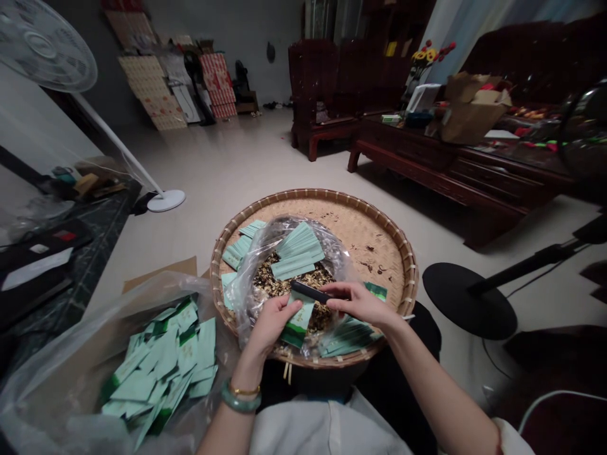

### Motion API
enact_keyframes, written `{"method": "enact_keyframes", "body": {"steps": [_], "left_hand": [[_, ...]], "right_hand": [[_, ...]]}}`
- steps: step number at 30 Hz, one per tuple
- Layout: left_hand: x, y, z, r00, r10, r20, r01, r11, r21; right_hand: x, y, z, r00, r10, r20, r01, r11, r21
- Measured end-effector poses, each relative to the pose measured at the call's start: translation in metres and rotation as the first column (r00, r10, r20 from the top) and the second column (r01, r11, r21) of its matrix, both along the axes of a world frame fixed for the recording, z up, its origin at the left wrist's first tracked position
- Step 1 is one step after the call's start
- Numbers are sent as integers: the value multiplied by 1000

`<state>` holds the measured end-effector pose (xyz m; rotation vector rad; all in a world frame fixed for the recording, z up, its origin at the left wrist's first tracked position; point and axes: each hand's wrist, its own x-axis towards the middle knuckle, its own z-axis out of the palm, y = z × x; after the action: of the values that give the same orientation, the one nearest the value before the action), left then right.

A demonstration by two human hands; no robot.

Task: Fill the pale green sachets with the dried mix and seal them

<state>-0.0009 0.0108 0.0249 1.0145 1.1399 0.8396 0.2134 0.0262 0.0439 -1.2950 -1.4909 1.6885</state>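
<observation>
A packet and a dark tool held over a round woven tray (382,230).
The left hand (272,322) pinches the green packet (298,327) above the tray's near edge; the right hand (358,303) grips the dark, stick-like tool (310,292) across the packet's top, seemingly touching it, though dim light blurs this. Beneath, an open plastic bag (245,287) holds dried mix (265,276) and stacked packets (298,243).
</observation>
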Motion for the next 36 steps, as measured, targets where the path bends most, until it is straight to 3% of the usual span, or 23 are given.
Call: {"method": "enact_keyframes", "body": {"steps": [6,10,15,20,23,27,31,33,36], "left_hand": [[-3,0,2,998,62,-5,-62,998,-31],[-3,0,2,998,54,-9,-54,998,-34],[1,-2,1,998,29,-63,-30,1000,-8],[-3,-1,2,997,15,-74,-16,1000,-18],[-8,1,1,997,69,24,-68,997,-42],[-11,0,3,961,201,192,-188,979,-80],[-7,-2,5,937,224,269,-209,974,-84],[-2,-3,6,937,222,271,-208,975,-80],[6,-7,7,945,197,261,-180,980,-86]], "right_hand": [[17,3,-7,990,-58,-128,60,998,10],[17,2,1,999,-47,-17,48,996,73],[-3,-4,10,991,-12,135,-17,977,213],[-2,-2,2,998,-38,56,28,984,175],[12,2,-6,994,-107,29,100,978,185],[27,4,-20,952,-157,262,50,926,374],[25,2,-30,871,-189,454,-52,883,467],[15,0,-28,872,-229,432,-23,863,505],[-8,-6,-18,941,-225,254,70,860,505]]}}
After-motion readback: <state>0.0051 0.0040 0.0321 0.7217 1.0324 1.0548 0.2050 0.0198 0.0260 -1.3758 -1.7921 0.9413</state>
